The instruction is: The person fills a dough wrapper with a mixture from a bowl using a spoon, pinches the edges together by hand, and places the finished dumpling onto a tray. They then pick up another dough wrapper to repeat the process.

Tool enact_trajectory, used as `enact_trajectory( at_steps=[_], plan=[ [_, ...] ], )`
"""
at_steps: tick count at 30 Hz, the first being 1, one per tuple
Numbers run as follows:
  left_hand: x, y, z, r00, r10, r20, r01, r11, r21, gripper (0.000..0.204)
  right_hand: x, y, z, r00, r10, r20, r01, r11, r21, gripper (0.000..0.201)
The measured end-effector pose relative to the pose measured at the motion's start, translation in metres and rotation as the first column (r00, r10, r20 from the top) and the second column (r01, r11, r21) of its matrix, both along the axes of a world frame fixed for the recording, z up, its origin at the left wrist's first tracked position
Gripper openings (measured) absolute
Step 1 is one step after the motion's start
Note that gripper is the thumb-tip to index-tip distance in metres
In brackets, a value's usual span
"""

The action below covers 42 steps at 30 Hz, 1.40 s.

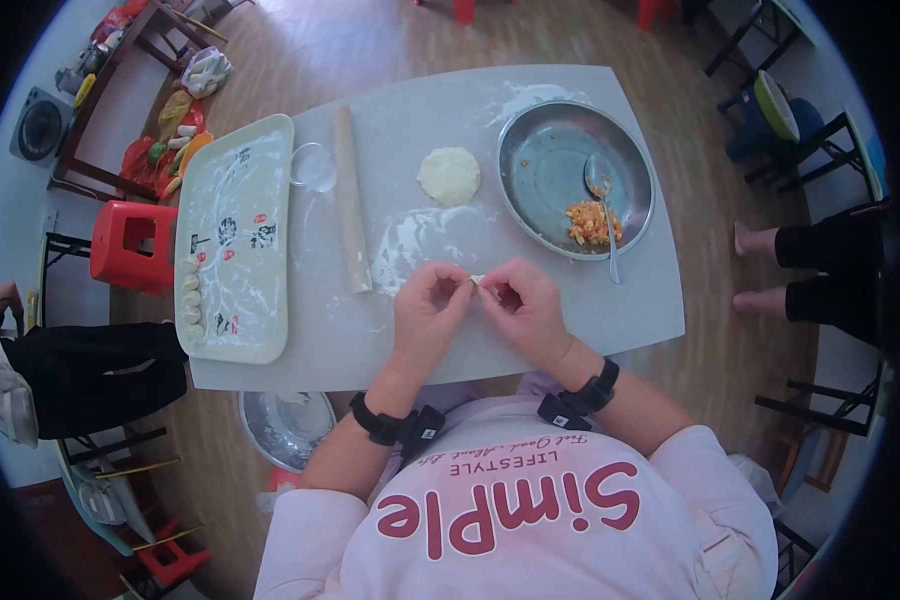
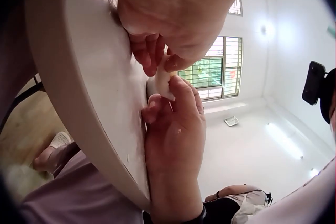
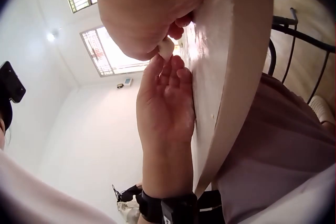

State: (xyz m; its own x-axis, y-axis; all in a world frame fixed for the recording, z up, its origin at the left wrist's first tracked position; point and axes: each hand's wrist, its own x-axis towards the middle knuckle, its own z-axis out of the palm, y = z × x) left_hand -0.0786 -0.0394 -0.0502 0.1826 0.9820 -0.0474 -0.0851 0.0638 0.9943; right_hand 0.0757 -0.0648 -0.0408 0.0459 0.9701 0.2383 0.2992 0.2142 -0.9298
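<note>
Over the near part of the pale table (image 1: 530,330) my two hands meet on a small white dumpling (image 1: 477,283). My left hand (image 1: 458,287) pinches its left side and my right hand (image 1: 494,291) pinches its right side. From the left wrist view the dumpling (image 2: 164,83) shows between the fingers of both hands, just above the table edge. The right wrist view has the dumpling (image 3: 166,48) as a small white lump between my right hand above and the left-hand fingers (image 3: 167,79) below. Most of the dumpling is hidden by the fingers.
A flat dough round (image 1: 449,175) lies on the floured table beyond my hands. A steel bowl (image 1: 540,150) with orange filling (image 1: 590,222) and a spoon (image 1: 604,205) sits right. A rolling pin (image 1: 350,200), a small glass dish (image 1: 313,166) and a tray (image 1: 232,160) with several dumplings (image 1: 191,300) lie left.
</note>
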Motion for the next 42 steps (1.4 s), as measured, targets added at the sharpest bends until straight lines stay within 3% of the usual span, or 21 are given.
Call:
enact_trajectory(
  at_steps=[2, 3, 7, 10, 13, 15, 22, 24, 25, 27, 30, 34, 36, 37, 40, 42],
  plan=[
    [0.001, 0.002, 0.002, 0.947, 0.077, -0.310, 0.019, 0.956, 0.294, 0.010, 0.000, -0.001, -0.001, 1.000, 0.011, 0.027, -0.011, 1.000, 0.004, 0.010],
    [0.003, 0.003, 0.012, 0.932, 0.092, -0.351, 0.041, 0.935, 0.353, 0.011, 0.000, -0.001, -0.001, 1.000, 0.001, 0.026, -0.001, 1.000, 0.007, 0.010],
    [0.000, 0.007, 0.022, 0.936, 0.010, -0.353, 0.123, 0.929, 0.350, 0.011, -0.001, -0.003, -0.001, 0.997, -0.033, -0.066, 0.028, 0.996, -0.079, 0.010],
    [-0.003, 0.007, 0.022, 0.933, -0.034, -0.358, 0.175, 0.913, 0.368, 0.013, -0.004, -0.001, 0.000, 0.992, -0.077, -0.100, 0.073, 0.996, -0.043, 0.010],
    [-0.005, 0.003, 0.010, 0.959, -0.096, -0.267, 0.161, 0.958, 0.235, 0.016, -0.002, -0.001, -0.003, 0.996, -0.077, -0.040, 0.075, 0.996, -0.048, 0.010],
    [-0.001, 0.001, 0.005, 0.993, -0.076, 0.087, 0.077, 0.997, -0.009, 0.015, -0.001, 0.000, -0.002, 0.996, -0.077, -0.052, 0.074, 0.996, -0.047, 0.010],
    [0.002, -0.001, -0.001, 0.999, -0.003, 0.048, 0.005, 0.999, -0.041, 0.008, 0.000, -0.002, 0.000, 1.000, -0.012, 0.022, 0.013, 1.000, -0.018, 0.010],
    [0.004, -0.001, 0.000, 0.982, 0.068, -0.174, -0.049, 0.992, 0.114, 0.009, -0.001, -0.002, -0.002, 0.999, 0.000, 0.042, 0.000, 1.000, 0.008, 0.011],
    [0.004, -0.001, 0.001, 0.982, 0.067, -0.174, -0.047, 0.992, 0.113, 0.009, -0.001, -0.003, -0.002, 0.998, 0.010, 0.063, -0.012, 0.999, 0.032, 0.011],
    [0.003, 0.001, 0.008, 0.939, 0.088, -0.333, 0.016, 0.954, 0.298, 0.012, -0.001, -0.003, -0.002, 0.998, 0.018, 0.059, -0.019, 0.999, 0.027, 0.012],
    [-0.001, 0.004, 0.019, 0.907, 0.035, -0.420, 0.152, 0.903, 0.403, 0.014, -0.003, -0.004, 0.002, 0.999, -0.005, 0.032, 0.005, 1.000, -0.001, 0.012],
    [-0.003, 0.003, 0.025, 0.902, 0.004, -0.431, 0.189, 0.896, 0.402, 0.016, -0.003, -0.002, -0.001, 0.998, -0.028, 0.048, 0.025, 0.998, 0.049, 0.014],
    [-0.003, 0.000, 0.021, 0.933, -0.020, -0.360, 0.126, 0.953, 0.276, 0.018, -0.001, -0.003, -0.004, 0.996, -0.020, 0.084, 0.016, 0.998, 0.059, 0.014],
    [-0.001, -0.001, 0.019, 0.932, -0.001, -0.361, 0.119, 0.944, 0.306, 0.018, 0.000, -0.002, -0.003, 0.993, -0.018, 0.118, 0.011, 0.998, 0.060, 0.013],
    [0.000, -0.001, 0.006, 0.973, 0.007, -0.231, 0.053, 0.966, 0.252, 0.020, 0.001, -0.001, 0.004, 0.998, 0.025, 0.049, -0.027, 0.999, 0.028, 0.012],
    [-0.003, 0.000, -0.002, 0.986, -0.121, -0.118, 0.133, 0.987, 0.095, 0.022, 0.001, 0.000, 0.003, 0.999, 0.045, 0.006, -0.045, 0.998, 0.051, 0.015]
  ],
)
